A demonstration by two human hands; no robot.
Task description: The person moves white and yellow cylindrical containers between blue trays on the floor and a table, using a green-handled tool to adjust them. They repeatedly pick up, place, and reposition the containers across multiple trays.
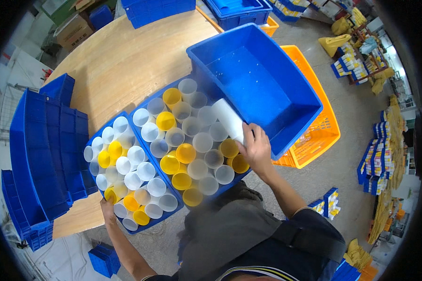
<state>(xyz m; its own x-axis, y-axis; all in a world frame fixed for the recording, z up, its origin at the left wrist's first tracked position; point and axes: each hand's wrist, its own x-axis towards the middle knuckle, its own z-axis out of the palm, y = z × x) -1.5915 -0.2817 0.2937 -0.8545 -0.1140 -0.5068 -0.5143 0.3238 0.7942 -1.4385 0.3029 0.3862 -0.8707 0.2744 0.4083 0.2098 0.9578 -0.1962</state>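
Note:
My right hand (258,149) is closed around the lower end of a white tube (229,119), which lies tilted beside the large blue bin. A left blue crate (126,115) and a right blue crate (183,190) stand side by side, both packed with upright, open-topped tubes, mostly translucent white with some yellow. At the near left corner of the left crate, my left hand (108,207) grips a yellow tube (110,195) by its side; its fingers are partly hidden. The large blue bin (255,65) beyond the right crate holds only a few small white specks.
An orange plastic basket (326,122) stands under and beside the large bin. Nested blue crates (40,154) are stacked on the left of the wooden table (131,56). Another blue crate (159,10) sits at its far edge. Filled blue boxes (380,152) line the floor at right.

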